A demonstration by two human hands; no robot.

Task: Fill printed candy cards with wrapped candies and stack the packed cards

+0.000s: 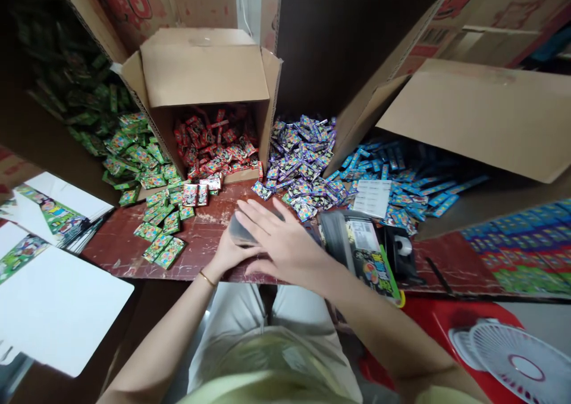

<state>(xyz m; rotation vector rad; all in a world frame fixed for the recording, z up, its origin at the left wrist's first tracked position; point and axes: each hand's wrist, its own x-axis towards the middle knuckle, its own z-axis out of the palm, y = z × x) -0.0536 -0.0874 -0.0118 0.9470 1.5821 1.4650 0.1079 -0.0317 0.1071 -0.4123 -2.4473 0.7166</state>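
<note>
At the table's front edge, my left hand (227,253) is wrapped round a dark grey, smooth-looking piece (243,232); its kind is mostly hidden. Across the top of it lies my right hand (285,243), flat, with fingers stretched out and the thumb apart. Just left of my hands are loose green candy packets (165,252) and a few red packets (196,194). To the right stands a stack of dark clear-plastic sleeves (335,237) beside a black printed pack (370,267) with a green edge.
Open cartons hold green packets (129,148), red packets (218,145), purple packets (303,154) and blue packets (401,172). White printed cards (66,297) overhang the left edge. A tape dispenser (399,252), a white label sheet (372,198) and a fan (526,365) are at right.
</note>
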